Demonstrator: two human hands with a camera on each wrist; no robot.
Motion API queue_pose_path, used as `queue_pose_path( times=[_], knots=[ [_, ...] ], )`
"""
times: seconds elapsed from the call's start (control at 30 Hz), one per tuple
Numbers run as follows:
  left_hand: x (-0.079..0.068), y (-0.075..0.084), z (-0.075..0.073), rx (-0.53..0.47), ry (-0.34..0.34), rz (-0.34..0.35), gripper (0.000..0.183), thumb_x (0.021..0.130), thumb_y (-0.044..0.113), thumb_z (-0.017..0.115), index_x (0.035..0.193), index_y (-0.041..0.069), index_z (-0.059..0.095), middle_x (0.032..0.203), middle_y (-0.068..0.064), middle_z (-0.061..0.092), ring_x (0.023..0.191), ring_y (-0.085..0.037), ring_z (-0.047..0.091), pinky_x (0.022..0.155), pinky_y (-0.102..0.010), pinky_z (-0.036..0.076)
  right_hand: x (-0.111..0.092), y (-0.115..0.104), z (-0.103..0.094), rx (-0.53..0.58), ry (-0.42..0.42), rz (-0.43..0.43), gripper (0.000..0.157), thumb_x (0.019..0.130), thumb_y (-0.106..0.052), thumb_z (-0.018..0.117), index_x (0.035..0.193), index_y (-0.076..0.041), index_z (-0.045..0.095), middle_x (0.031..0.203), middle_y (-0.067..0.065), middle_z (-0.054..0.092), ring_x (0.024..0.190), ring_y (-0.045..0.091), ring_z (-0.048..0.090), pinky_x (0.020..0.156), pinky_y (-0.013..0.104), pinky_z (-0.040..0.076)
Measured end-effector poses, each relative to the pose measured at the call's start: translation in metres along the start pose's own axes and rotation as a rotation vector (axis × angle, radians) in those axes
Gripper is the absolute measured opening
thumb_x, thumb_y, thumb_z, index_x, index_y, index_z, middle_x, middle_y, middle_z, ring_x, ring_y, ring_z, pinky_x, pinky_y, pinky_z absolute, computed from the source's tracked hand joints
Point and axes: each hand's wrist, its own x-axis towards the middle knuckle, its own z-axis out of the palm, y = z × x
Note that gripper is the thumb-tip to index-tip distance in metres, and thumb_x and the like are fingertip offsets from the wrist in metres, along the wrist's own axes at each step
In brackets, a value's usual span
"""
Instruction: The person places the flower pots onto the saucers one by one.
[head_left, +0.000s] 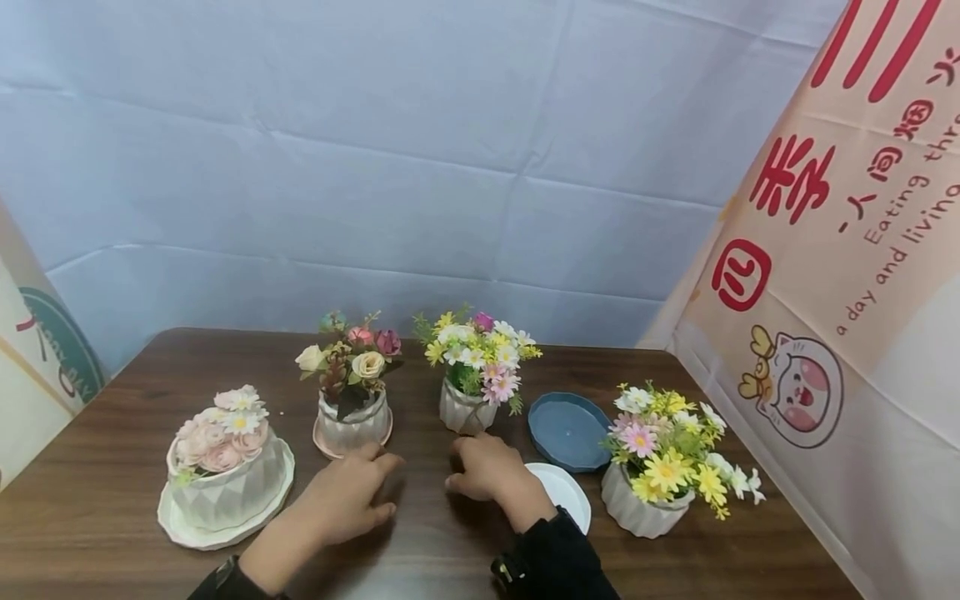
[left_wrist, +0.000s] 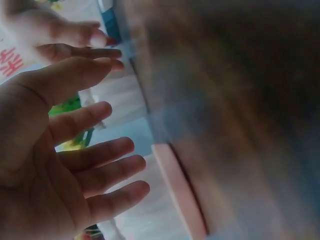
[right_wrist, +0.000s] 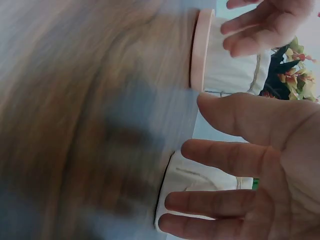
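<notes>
My left hand [head_left: 348, 500] is over the table in front of a ribbed white flowerpot [head_left: 356, 425] of roses, which stands on a pink saucer [head_left: 322, 442]. In the left wrist view its fingers are spread and hold nothing; the pink saucer [left_wrist: 177, 190] shows beyond them. Just in front of the middle flowerpot [head_left: 463, 410], with white, yellow and pink daisies, is my right hand [head_left: 491, 471]. That pot sits directly on the wood. In the right wrist view, the right hand [right_wrist: 260, 170] has loosely extended fingers, overlapping the pot [right_wrist: 192, 175], with nothing held.
A blue saucer [head_left: 568, 429] and a white saucer [head_left: 561, 492], partly behind the right forearm, lie on the right. Beyond them stands another daisy flowerpot [head_left: 637, 504]. At left, a flowerpot [head_left: 225, 500] of pale pink flowers sits tilted on a scalloped white saucer [head_left: 180, 533].
</notes>
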Motion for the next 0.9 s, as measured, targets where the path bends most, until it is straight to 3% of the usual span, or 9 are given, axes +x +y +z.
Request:
queue_pose_path(
  times=[0.13,0.33,0.5,0.9],
  knots=[
    [0.0,-0.001,0.006,0.005,0.005,0.013,0.049,0.067,0.02,0.079,0.108,0.0,0.062,0.101,-0.013,0.055,0.085,-0.029,0.058,0.071,-0.044,0.051,-0.008,0.008,-0.002,0.028,-0.029,0.025,0.04,0.082,-0.026,0.071,0.117,-0.008,0.062,0.109,0.011,0.058,0.104,0.032,0.053,0.078,0.048,0.046],
    [0.004,-0.004,0.012,0.069,0.048,0.048,0.044,0.064,0.018,0.08,0.102,0.002,0.064,0.095,-0.011,0.055,0.08,-0.026,0.058,0.069,-0.041,0.05,-0.017,0.021,-0.005,0.079,-0.029,0.018,0.039,0.083,-0.024,0.07,0.116,-0.005,0.062,0.105,0.013,0.058,0.102,0.035,0.053,0.079,0.05,0.045],
    [0.01,-0.002,0.012,0.058,0.036,0.061,0.046,0.065,0.02,0.08,0.103,-0.001,0.064,0.096,-0.014,0.057,0.084,-0.029,0.058,0.076,-0.043,0.049,-0.025,0.032,-0.007,0.151,-0.041,0.03,0.042,0.084,-0.022,0.069,0.119,-0.002,0.059,0.109,0.015,0.058,0.107,0.038,0.051,0.084,0.051,0.043],
    [0.027,0.005,0.007,0.037,0.004,-0.011,0.047,0.066,0.021,0.08,0.106,0.002,0.064,0.095,-0.015,0.057,0.08,-0.031,0.057,0.07,-0.045,0.049,-0.039,0.052,-0.01,0.18,-0.033,0.124,0.044,0.083,-0.021,0.07,0.12,-0.001,0.058,0.11,0.016,0.058,0.105,0.039,0.052,0.081,0.049,0.045]
  ],
)
